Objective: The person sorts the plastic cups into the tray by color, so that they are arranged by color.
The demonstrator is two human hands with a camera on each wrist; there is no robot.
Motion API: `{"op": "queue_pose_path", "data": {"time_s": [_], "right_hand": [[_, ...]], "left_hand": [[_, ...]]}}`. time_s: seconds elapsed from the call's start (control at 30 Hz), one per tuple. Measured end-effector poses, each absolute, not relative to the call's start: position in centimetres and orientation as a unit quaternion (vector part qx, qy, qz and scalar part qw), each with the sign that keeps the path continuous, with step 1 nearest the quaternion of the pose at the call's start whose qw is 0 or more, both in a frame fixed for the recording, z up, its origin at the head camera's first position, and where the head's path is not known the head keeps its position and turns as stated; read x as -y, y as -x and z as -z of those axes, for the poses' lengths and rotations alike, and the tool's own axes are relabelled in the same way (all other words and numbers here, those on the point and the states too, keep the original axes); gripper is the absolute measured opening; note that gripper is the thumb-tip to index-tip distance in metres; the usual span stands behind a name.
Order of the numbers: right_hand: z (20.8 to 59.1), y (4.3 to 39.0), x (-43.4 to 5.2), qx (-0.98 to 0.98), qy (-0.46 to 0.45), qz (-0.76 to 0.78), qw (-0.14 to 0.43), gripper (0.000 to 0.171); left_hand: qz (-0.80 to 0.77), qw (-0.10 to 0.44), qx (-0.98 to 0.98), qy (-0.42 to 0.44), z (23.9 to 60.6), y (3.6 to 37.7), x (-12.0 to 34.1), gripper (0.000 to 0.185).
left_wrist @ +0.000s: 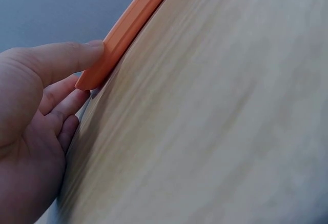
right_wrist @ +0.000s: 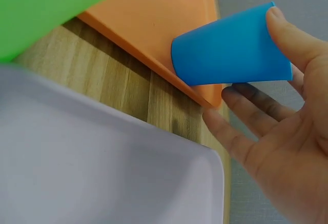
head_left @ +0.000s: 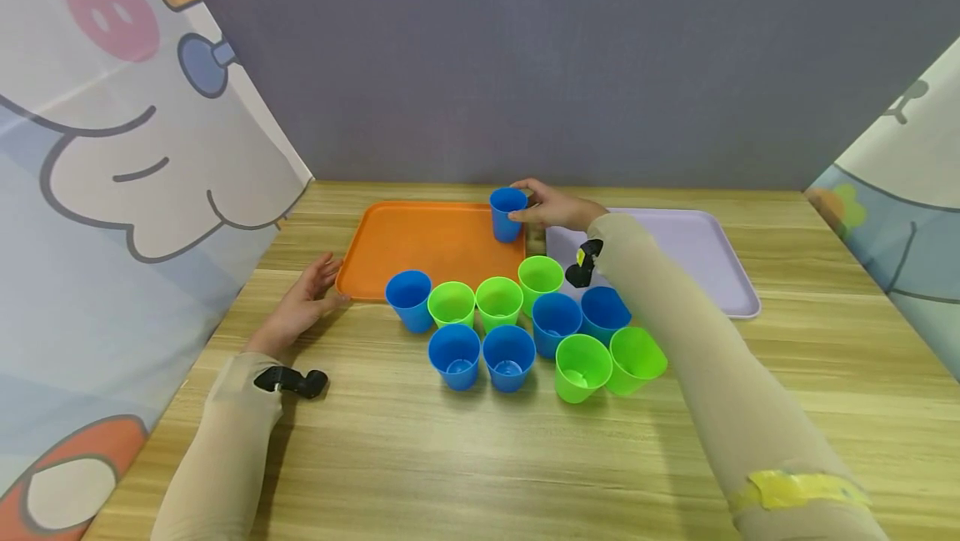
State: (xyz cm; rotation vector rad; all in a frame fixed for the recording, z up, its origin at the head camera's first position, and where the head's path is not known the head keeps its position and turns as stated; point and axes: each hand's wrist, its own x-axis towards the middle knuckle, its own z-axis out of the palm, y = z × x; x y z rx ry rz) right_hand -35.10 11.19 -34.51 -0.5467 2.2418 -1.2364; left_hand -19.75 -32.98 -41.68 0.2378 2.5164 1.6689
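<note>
At the back right corner of the orange tray (head_left: 431,245), my right hand (head_left: 558,207) holds a blue cup (right_wrist: 230,49) by its upper part. The thumb lies on one side of the cup and fingers on the other; the remaining fingers are spread. The cup is upright, its base at or just over the tray; contact is hard to tell. My left hand (head_left: 300,308) holds the tray's front left corner, thumb against the orange rim (left_wrist: 128,32) and fingers round the other side. Several blue cups (head_left: 454,358) and green cups (head_left: 582,368) stand upright in front of the trays.
A pale purple tray (head_left: 697,253) lies to the right, partly behind my right forearm. A narrow strip of wooden table (right_wrist: 118,85) separates the two trays. A grey panel (head_left: 525,66) rises behind the table, and printed cloths (head_left: 150,191) hang at both sides.
</note>
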Motion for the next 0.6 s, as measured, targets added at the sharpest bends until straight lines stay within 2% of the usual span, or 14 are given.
{"op": "queue_pose_path", "data": {"time_s": [0.6], "right_hand": [[34.24,34.9,-11.04,-0.83,0.187,0.455,0.264,0.075]], "left_hand": [[-0.554,0.058,-0.827,-0.077,41.74,19.77,32.96,0.088]]}}
